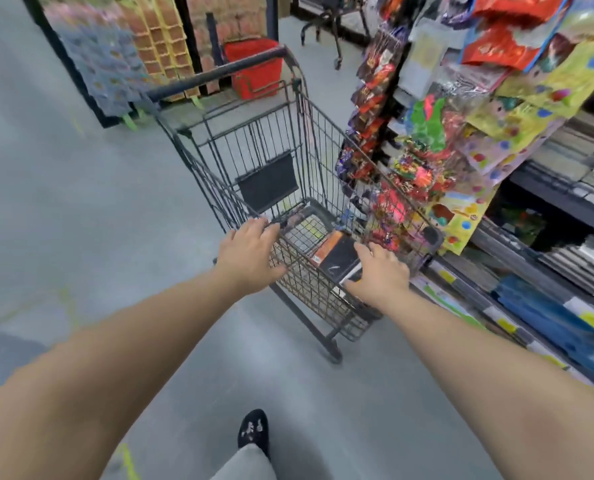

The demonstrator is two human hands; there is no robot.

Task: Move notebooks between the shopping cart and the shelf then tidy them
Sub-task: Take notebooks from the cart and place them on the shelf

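Observation:
A dark wire shopping cart (219, 188) stands in the aisle with its front end toward me. My left hand (249, 256) rests on the cart's front rim, fingers curled over the wire. My right hand (378, 271) is closed on a small stack of notebooks (337, 256) with black and orange covers, held at the cart's front right corner just over the rim. The shelf (548, 271) with stacked notebooks and paper goods runs along the right side.
Colourful hanging packets (427, 133) crowd the shelf end beside the cart. A red basket (254, 67) sits beyond the cart handle, with display racks (157, 43) behind. An office chair base (326, 22) stands far back. Grey floor spreads to the left. My foot (254, 431) is below.

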